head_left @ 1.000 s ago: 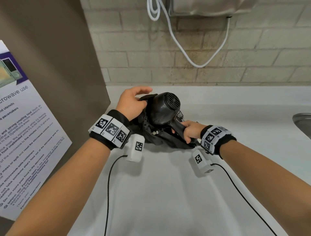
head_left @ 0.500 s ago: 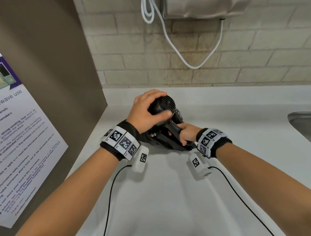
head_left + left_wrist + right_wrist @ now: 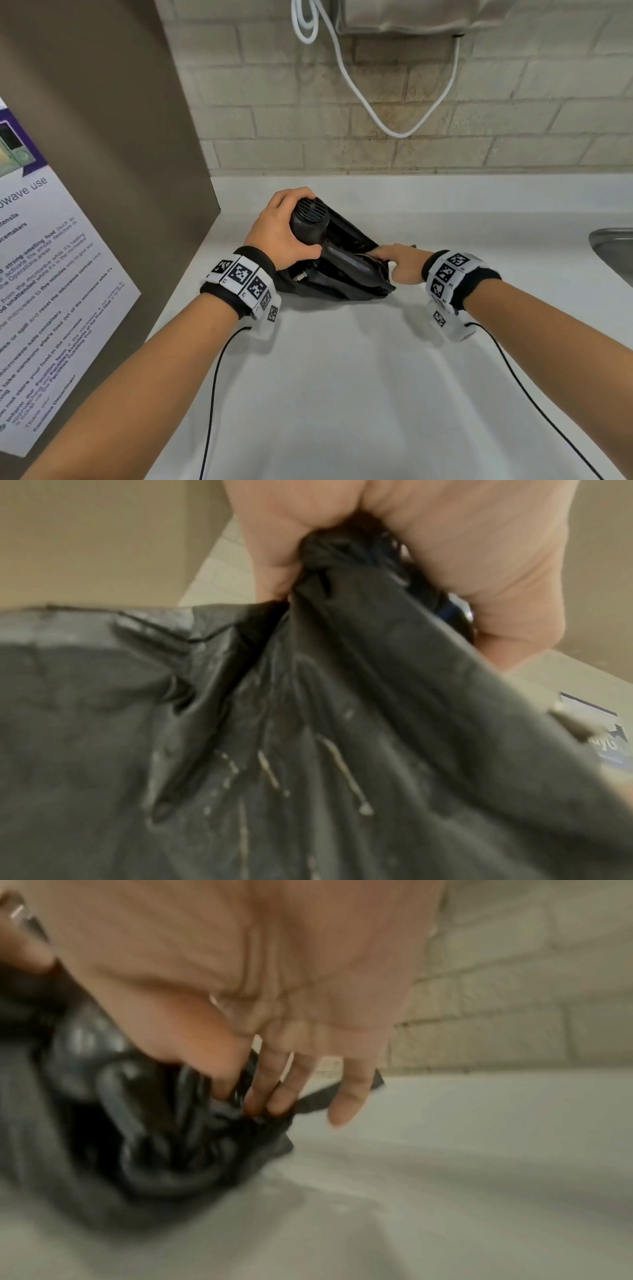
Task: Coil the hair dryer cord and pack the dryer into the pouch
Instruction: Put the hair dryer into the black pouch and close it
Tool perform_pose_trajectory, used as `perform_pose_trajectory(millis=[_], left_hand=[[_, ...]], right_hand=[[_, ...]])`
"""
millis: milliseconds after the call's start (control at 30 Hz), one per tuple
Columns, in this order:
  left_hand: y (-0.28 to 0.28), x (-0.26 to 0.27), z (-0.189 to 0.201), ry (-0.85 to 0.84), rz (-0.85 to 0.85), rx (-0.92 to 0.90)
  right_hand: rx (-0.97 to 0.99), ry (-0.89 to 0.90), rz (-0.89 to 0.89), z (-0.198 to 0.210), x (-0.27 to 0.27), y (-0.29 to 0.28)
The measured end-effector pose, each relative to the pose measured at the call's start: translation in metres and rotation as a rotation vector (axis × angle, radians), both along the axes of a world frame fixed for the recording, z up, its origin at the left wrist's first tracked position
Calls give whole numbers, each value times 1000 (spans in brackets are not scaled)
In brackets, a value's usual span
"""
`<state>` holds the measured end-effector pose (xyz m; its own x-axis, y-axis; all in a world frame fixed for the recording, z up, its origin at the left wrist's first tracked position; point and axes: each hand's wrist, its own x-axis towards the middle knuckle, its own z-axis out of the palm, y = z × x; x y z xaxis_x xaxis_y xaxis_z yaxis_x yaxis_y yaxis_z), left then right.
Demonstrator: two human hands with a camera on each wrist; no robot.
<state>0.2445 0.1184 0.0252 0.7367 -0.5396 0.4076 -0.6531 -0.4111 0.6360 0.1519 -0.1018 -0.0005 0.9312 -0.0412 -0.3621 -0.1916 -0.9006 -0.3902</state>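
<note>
A black hair dryer [image 3: 313, 224] lies tilted on a black pouch [image 3: 346, 291] on the white counter [image 3: 342, 394], its grille up and its handle pointing toward the right. My left hand [image 3: 279, 236] grips the dryer's round body; in the left wrist view the left hand [image 3: 445, 561] also bunches pouch fabric [image 3: 308, 723]. My right hand [image 3: 397, 263] is at the pouch's right rim by the handle's end. In the blurred right wrist view the thumb and fingers [image 3: 263, 1096] pinch the black rim, with loops of coiled cord [image 3: 120, 1104] just inside.
A brown panel [image 3: 102, 137] with a microwave poster [image 3: 41, 274] stands close on the left. A brick wall [image 3: 513, 102] with a hanging white cable [image 3: 394, 128] runs behind. A steel sink edge [image 3: 613, 250] is at the far right.
My left hand moved from the pouch onto the dryer's body. My right hand let go of the handle and went to the pouch rim. The dryer tipped lower onto the pouch.
</note>
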Motion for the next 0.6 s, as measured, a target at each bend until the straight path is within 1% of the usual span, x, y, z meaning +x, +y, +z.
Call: perform_pose_trajectory(millis=[67,100,167,233,300,400,467,533,600], left_hand=[[2,4,-3,6,20,-15],[3,5,-4,14,31,-22],[4,7,-5,23,58,-35],[6,10,-6,29,109,-57],[8,12,-6,34,173,-84],[9,15,-4,48,230,-106],[7,15,-3,62,246,-125],[3,15,-2,68,251,-134],[2,15,-2,76,240,-142]], right_hand=[[-422,34,152,-3,0,-1],[-576,41,191,-6,2,-1],[-767,29,226,-12,4,1],[-839,28,220,-15,5,-2],[-816,12,192,-15,3,-7],[-721,-145,169,-13,1,-13],[-590,-264,109,-14,-2,-14],[-416,-382,44,-13,-5,-14],[-295,-480,-6,-11,-9,-16]])
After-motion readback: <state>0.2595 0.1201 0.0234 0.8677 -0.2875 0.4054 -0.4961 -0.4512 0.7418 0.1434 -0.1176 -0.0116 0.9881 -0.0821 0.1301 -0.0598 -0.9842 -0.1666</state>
